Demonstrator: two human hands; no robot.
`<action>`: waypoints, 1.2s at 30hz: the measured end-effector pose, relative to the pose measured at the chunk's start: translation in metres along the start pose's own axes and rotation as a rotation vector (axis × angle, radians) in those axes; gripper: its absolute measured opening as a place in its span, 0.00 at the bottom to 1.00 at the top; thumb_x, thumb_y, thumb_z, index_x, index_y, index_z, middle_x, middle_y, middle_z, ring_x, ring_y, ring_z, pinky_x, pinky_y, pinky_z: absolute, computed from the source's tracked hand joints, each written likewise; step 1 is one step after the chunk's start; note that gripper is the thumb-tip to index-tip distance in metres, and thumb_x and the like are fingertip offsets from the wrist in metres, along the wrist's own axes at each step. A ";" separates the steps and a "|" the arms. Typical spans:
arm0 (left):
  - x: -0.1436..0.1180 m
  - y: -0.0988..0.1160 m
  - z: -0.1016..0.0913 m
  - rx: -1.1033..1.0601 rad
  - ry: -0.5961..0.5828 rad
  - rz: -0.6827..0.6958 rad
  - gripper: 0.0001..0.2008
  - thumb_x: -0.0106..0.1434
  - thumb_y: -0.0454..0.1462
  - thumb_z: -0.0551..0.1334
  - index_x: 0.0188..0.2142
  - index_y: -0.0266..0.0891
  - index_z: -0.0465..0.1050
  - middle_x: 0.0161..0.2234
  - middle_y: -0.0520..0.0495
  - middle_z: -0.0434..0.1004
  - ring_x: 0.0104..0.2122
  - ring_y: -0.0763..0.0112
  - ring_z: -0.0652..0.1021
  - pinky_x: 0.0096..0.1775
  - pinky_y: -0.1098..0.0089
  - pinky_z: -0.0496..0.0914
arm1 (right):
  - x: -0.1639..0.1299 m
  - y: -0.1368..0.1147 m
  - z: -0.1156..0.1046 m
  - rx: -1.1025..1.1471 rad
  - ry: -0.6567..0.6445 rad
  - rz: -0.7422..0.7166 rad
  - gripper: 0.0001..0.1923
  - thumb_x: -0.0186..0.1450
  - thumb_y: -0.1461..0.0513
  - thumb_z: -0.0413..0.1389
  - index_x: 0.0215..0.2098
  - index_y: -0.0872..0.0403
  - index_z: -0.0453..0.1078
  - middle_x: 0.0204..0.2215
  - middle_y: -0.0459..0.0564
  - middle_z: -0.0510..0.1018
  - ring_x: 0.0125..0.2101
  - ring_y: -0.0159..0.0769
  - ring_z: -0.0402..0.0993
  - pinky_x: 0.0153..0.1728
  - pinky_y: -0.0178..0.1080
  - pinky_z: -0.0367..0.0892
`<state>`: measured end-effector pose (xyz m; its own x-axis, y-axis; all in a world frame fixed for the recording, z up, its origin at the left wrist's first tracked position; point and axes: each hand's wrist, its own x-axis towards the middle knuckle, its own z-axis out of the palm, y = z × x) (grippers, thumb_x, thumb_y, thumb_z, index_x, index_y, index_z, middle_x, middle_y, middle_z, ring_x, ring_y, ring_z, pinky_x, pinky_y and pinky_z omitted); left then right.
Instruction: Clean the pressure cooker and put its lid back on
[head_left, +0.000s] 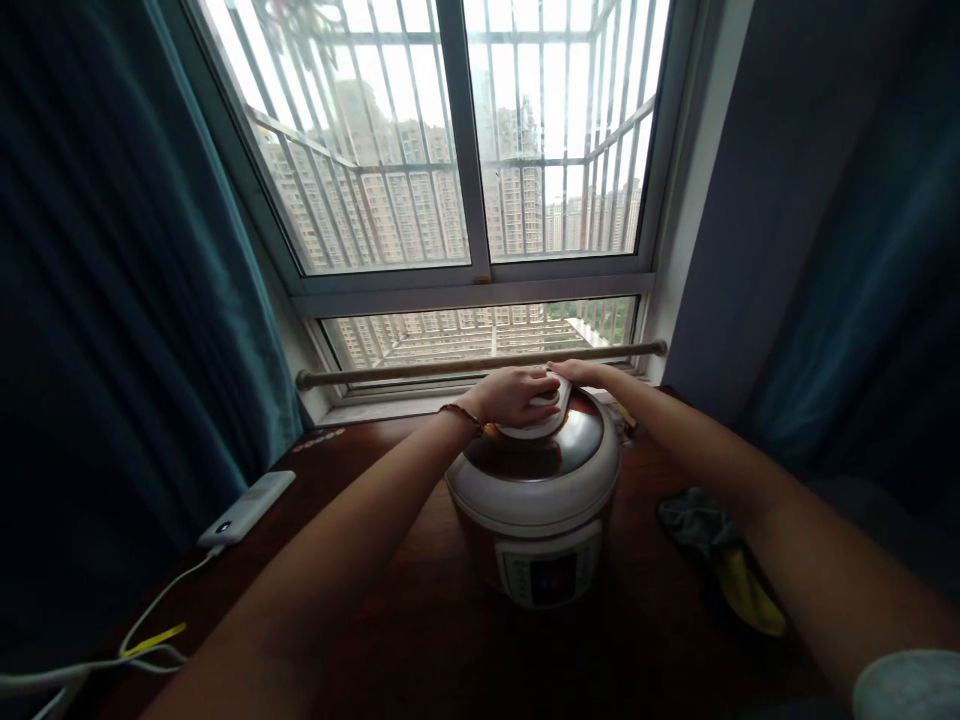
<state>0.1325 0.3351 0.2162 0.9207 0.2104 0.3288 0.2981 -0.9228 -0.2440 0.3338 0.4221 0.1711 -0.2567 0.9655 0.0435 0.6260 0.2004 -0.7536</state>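
left hand (pixel 512 393): fingers curled over lid handle (pixel 541 412) | right hand (pixel 581 372): fingers lie on handle's far right edge, grip unclear | pressure cooker (pixel 538 500): upright, middle of dark wooden table (pixel 420 620), near window (pixel 465 140) | power bank (pixel 247 507): far left

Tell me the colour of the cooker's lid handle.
White, on the lid handle under both hands, in the head view.

Both hands on the lid handle of a pressure cooker by the window.

The left hand (pixel 510 395) lies flat over the handle (pixel 541 415) of the cooker (pixel 536 500); the right hand (pixel 581 372) touches its far side. Left on the dark worktop (pixel 420 620) lies a white power bank (pixel 247 508) with its cable, right a yellow-and-grey cloth (pixel 724 560).
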 end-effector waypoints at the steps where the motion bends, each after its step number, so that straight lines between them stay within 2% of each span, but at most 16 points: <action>1: 0.000 0.001 -0.001 0.016 -0.006 -0.009 0.18 0.62 0.47 0.47 0.39 0.39 0.68 0.34 0.44 0.71 0.35 0.68 0.72 0.36 0.70 0.64 | -0.005 -0.001 -0.004 -0.030 0.050 -0.002 0.14 0.57 0.56 0.55 0.19 0.56 0.67 0.18 0.48 0.71 0.31 0.37 0.68 0.37 0.35 0.62; 4: -0.002 0.006 -0.002 0.073 0.005 -0.047 0.19 0.61 0.48 0.47 0.41 0.40 0.68 0.34 0.44 0.71 0.37 0.66 0.71 0.39 0.67 0.63 | -0.032 -0.002 -0.015 -0.106 0.195 -0.026 0.10 0.56 0.59 0.56 0.21 0.56 0.69 0.22 0.50 0.73 0.38 0.41 0.68 0.42 0.36 0.59; 7: -0.005 0.011 -0.002 0.073 0.049 -0.100 0.19 0.61 0.48 0.48 0.42 0.42 0.68 0.36 0.44 0.71 0.40 0.64 0.70 0.42 0.66 0.62 | -0.077 0.005 -0.021 -0.186 0.351 -0.065 0.09 0.57 0.59 0.54 0.31 0.56 0.72 0.33 0.53 0.76 0.43 0.43 0.67 0.46 0.39 0.57; 10: -0.008 0.014 0.001 0.001 0.089 -0.164 0.20 0.60 0.50 0.50 0.45 0.41 0.66 0.38 0.44 0.70 0.39 0.66 0.71 0.41 0.67 0.63 | -0.123 0.024 -0.018 -0.266 0.504 -0.076 0.14 0.58 0.57 0.52 0.38 0.56 0.72 0.39 0.55 0.75 0.43 0.45 0.68 0.46 0.41 0.59; 13: -0.008 0.016 0.004 -0.026 0.106 -0.248 0.22 0.58 0.52 0.51 0.42 0.38 0.66 0.38 0.44 0.69 0.38 0.65 0.71 0.39 0.67 0.64 | -0.150 0.055 -0.009 -0.133 0.587 -0.046 0.20 0.58 0.54 0.51 0.45 0.56 0.69 0.42 0.56 0.74 0.44 0.44 0.69 0.45 0.43 0.61; 15: -0.008 0.017 0.004 -0.015 0.094 -0.286 0.22 0.58 0.53 0.51 0.39 0.37 0.66 0.37 0.44 0.69 0.37 0.65 0.71 0.39 0.67 0.64 | -0.155 0.074 -0.001 0.082 0.591 -0.015 0.24 0.57 0.53 0.51 0.49 0.57 0.65 0.45 0.56 0.72 0.45 0.43 0.69 0.44 0.42 0.63; 17: -0.007 0.018 0.005 0.002 0.085 -0.297 0.22 0.58 0.53 0.50 0.38 0.37 0.66 0.36 0.43 0.69 0.37 0.65 0.72 0.38 0.67 0.65 | -0.154 0.087 0.007 0.314 0.528 0.040 0.26 0.57 0.51 0.50 0.50 0.56 0.63 0.46 0.55 0.72 0.44 0.42 0.70 0.41 0.41 0.66; 20: -0.007 0.020 0.004 0.031 0.079 -0.289 0.22 0.59 0.52 0.48 0.38 0.38 0.65 0.37 0.43 0.69 0.37 0.65 0.72 0.37 0.68 0.65 | -0.149 0.093 0.018 0.552 0.414 0.081 0.26 0.57 0.50 0.49 0.48 0.54 0.64 0.43 0.53 0.74 0.40 0.41 0.73 0.35 0.39 0.69; 22: -0.007 0.022 0.004 0.050 0.068 -0.291 0.21 0.60 0.52 0.47 0.37 0.38 0.65 0.37 0.43 0.69 0.36 0.65 0.72 0.37 0.68 0.65 | -0.147 0.092 0.024 0.617 0.425 0.073 0.25 0.56 0.50 0.48 0.47 0.55 0.65 0.42 0.53 0.75 0.38 0.42 0.73 0.32 0.38 0.69; 25: -0.006 0.024 0.003 0.072 0.056 -0.317 0.21 0.60 0.52 0.47 0.37 0.38 0.65 0.37 0.42 0.69 0.36 0.65 0.72 0.36 0.67 0.65 | -0.146 0.088 0.028 0.587 0.506 0.044 0.25 0.57 0.50 0.46 0.46 0.57 0.66 0.43 0.54 0.74 0.39 0.43 0.72 0.33 0.37 0.68; 30: -0.004 0.029 0.002 0.085 0.037 -0.366 0.22 0.60 0.52 0.47 0.40 0.38 0.66 0.37 0.42 0.69 0.37 0.64 0.73 0.37 0.67 0.65 | -0.148 0.086 0.029 0.451 0.560 -0.033 0.25 0.58 0.49 0.43 0.41 0.58 0.69 0.41 0.53 0.75 0.41 0.42 0.70 0.37 0.37 0.66; 36: 0.001 0.036 0.007 0.179 0.048 -0.522 0.26 0.60 0.54 0.45 0.38 0.36 0.66 0.35 0.40 0.70 0.36 0.60 0.73 0.34 0.66 0.65 | -0.148 0.086 0.028 0.346 0.615 -0.031 0.27 0.58 0.48 0.43 0.38 0.59 0.71 0.39 0.53 0.76 0.41 0.42 0.70 0.40 0.38 0.64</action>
<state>0.1462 0.3040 0.2013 0.6274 0.6066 0.4882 0.7542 -0.6295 -0.1872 0.4050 0.2916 0.0810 0.2558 0.8993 0.3546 0.3292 0.2639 -0.9066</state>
